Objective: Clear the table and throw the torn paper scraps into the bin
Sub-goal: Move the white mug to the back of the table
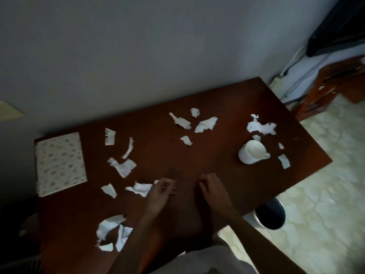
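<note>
Several torn white paper scraps lie scattered over the dark brown table [217, 107]: a crumpled pile [260, 126] at the far right, pieces [205, 124] at the back middle, a scrap [124, 167] left of centre and a larger heap [112, 230] near the front edge. My left hand [161, 191] rests on the table with fingers curled, touching a crumpled scrap [141, 188]. My right hand [211, 187] lies beside it, fingers loosely bent, nothing visible in it. A dark round bin [270, 214] stands on the floor beside the table's right edge.
A white mug [251, 154] stands on the right part of the table among scraps. A patterned notebook [60, 164] lies at the left edge. A wall runs behind the table. Wooden furniture and cables [296, 76] sit at the back right.
</note>
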Motion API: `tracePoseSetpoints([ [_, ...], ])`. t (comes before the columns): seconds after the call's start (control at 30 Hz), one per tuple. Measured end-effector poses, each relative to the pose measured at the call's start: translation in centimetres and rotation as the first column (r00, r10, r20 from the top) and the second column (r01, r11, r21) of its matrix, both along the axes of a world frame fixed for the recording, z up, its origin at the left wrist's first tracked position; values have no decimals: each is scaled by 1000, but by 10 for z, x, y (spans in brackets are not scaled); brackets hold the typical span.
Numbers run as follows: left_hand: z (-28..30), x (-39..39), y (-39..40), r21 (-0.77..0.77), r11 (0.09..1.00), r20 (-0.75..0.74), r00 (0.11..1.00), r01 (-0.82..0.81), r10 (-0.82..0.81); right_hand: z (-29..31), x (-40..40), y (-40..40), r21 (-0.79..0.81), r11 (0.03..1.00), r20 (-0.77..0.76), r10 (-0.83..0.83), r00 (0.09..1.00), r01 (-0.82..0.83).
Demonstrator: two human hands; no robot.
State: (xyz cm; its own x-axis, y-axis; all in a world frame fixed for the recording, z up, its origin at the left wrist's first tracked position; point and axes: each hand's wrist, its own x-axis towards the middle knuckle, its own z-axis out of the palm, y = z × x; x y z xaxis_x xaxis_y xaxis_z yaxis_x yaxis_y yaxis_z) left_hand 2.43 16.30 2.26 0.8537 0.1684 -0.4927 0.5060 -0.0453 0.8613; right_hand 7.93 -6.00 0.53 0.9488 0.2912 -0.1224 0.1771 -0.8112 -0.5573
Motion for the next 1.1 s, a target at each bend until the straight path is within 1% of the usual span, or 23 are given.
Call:
tracePoseSetpoints([
  [0.03, -1, 2, -25, -5, 999, 20, 999, 49, -49, 5, 5, -23, -15, 1000, 33, -19, 999, 19],
  [0.1, -3, 14, -67, 50, 985, 75, 983, 166, -169, 19, 22, -66, -31, 996, 134, -81, 988, 85],
  [0.13, -4, 22, -85, 84, 974, 83, 972, 212, -219, 27, 32, -86, -21, 990, 171, -134, 976, 140],
  [0.2, -6, 48, -119, 150, 956, 113, 956, 253, -271, 38, 57, -123, 15, 960, 225, -275, 935, 279],
  [0.27, -7, 77, -156, 223, 933, 145, 937, 281, -317, 41, 83, -157, 50, 928, 245, -369, 897, 368],
  [0.3, -9, 94, -175, 268, 919, 153, 929, 290, -338, 40, 96, -172, 67, 921, 215, -389, 896, 384],
  [0.37, -12, 126, -211, 337, 901, 155, 928, 274, -340, 31, 119, -198, 92, 926, 119, -375, 919, 366],
  [0.43, -19, 151, -244, 401, 887, 167, 934, 228, -316, 21, 131, -219, 129, 949, 41, -296, 954, 288],
  [0.5, -25, 169, -269, 482, 861, 173, 946, 161, -274, 16, 139, -232, 159, 970, 18, -188, 982, 183],
  [0.6, -30, 182, -287, 527, 845, 133, 973, 92, -189, 13, 148, -246, 137, 988, -28, -68, 997, 71],
  [0.67, -31, 185, -289, 545, 833, 108, 976, 100, -188, 14, 159, -250, 149, 988, -90, -26, 996, 39],
  [0.8, -22, 197, -286, 551, 828, 121, 971, 108, -207, 15, 172, -254, 192, 981, -213, 47, 976, -6],
  [0.87, -14, 207, -283, 537, 838, 141, 969, 97, -203, 15, 180, -255, 245, 969, -210, 57, 976, -4],
  [0.93, -2, 224, -279, 512, 852, 158, 962, 111, -221, 19, 192, -254, 339, 940, -180, 28, 983, 36],
  [1.0, 10, 251, -279, 467, 869, 155, 952, 165, -264, 26, 209, -255, 422, 899, -149, -59, 987, 118],
  [1.1, 29, 303, -288, 432, 875, 162, 936, 218, -313, 45, 244, -262, 462, 867, -94, -162, 982, 187],
])
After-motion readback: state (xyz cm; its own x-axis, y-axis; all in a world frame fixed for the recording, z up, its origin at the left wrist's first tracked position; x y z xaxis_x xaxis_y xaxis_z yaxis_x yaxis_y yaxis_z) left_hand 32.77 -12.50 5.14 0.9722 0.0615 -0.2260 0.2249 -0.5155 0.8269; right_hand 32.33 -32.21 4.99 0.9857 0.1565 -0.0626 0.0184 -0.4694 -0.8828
